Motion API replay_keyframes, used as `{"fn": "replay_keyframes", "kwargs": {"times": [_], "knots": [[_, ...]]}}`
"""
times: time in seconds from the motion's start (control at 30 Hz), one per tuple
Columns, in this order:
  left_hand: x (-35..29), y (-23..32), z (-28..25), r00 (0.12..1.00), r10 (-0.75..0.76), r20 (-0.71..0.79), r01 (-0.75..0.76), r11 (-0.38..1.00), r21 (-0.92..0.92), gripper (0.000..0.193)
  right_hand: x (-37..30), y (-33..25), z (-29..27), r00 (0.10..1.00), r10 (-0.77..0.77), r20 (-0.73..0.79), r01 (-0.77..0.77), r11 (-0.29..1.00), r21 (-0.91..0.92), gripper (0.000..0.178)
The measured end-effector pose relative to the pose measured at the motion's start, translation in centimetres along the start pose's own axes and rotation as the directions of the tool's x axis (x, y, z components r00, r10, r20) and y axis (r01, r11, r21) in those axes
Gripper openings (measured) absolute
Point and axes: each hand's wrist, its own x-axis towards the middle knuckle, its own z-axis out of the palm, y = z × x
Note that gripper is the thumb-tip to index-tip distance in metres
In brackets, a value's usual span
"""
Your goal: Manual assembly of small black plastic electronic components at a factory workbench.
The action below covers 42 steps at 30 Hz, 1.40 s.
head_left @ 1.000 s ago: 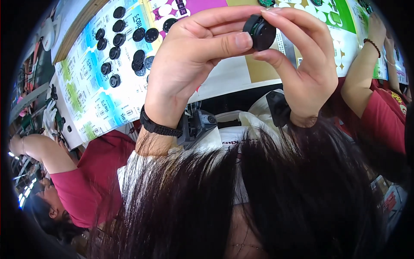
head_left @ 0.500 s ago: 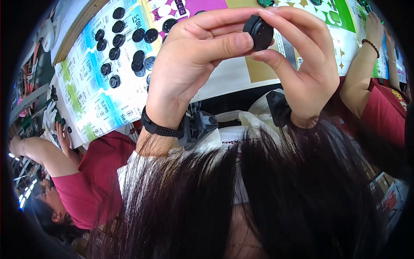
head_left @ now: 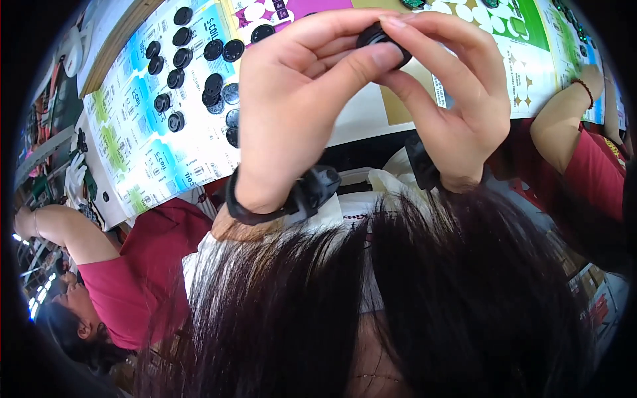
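A person's left hand [head_left: 288, 99] and right hand [head_left: 464, 99] both clamp a round black part [head_left: 370, 36] at their fingertips. Left of the left hand, black discs [head_left: 182, 58] lie scattered on a printed sheet [head_left: 139, 149]; a co-worker's arm [head_left: 559, 126] is right of the right hand. Fingers cover much of the part; dark hair [head_left: 438, 285] below the hands hides most of the forearms.

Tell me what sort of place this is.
Probably an assembly workshop: the left hand and right hand hold a black disc, more discs lie on printed sheets, and people show on both sides, a red sleeve at left and a red sleeve at right.
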Motion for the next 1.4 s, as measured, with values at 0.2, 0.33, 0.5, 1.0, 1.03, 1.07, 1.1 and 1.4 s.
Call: {"fn": "replay_keyframes", "kwargs": {"times": [0.2,0.33,0.5,1.0,1.03,1.07,1.1,1.4], "knots": [[-0.1,-2.0,-2.8,0.892,0.439,0.109,-0.445,0.811,0.381,0.022,-0.9,-1.0,2.6,0.942,0.337,0.006,-0.294,0.812,0.504,0.034],[-0.2,-1.6,-3.2,0.837,0.511,0.195,-0.526,0.655,0.543,0.018,-0.9,-1.8,3.2,0.772,0.601,0.205,-0.537,0.447,0.715,0.032],[2.3,0.0,-5.3,0.947,0.210,0.242,-0.313,0.767,0.560,0.018,-0.4,0.4,3.4,0.719,0.604,0.343,-0.667,0.459,0.587,0.027],[10.9,1.5,-19.1,0.826,0.453,0.336,-0.283,-0.182,0.942,0.031,5.1,2.5,13.2,0.761,-0.069,0.645,0.234,0.957,-0.172,0.025],[10.0,1.7,-18.8,0.809,0.484,0.335,-0.280,-0.184,0.942,0.031,5.1,2.5,14.5,0.758,-0.087,0.646,0.242,0.958,-0.154,0.025],[9.3,2.2,-18.3,0.812,0.487,0.321,-0.262,-0.188,0.947,0.031,5.0,2.6,15.6,0.765,-0.131,0.631,0.237,0.968,-0.086,0.026],[9.4,3.6,-15.4,0.842,0.439,0.314,-0.307,-0.088,0.948,0.030,4.9,3.2,15.1,0.779,-0.135,0.613,0.230,0.970,-0.078,0.026],[14.1,5.3,-8.0,0.949,0.171,0.265,-0.277,0.051,0.960,0.023,4.8,4.1,13.6,0.755,-0.012,0.656,0.053,0.998,-0.043,0.025]]}}
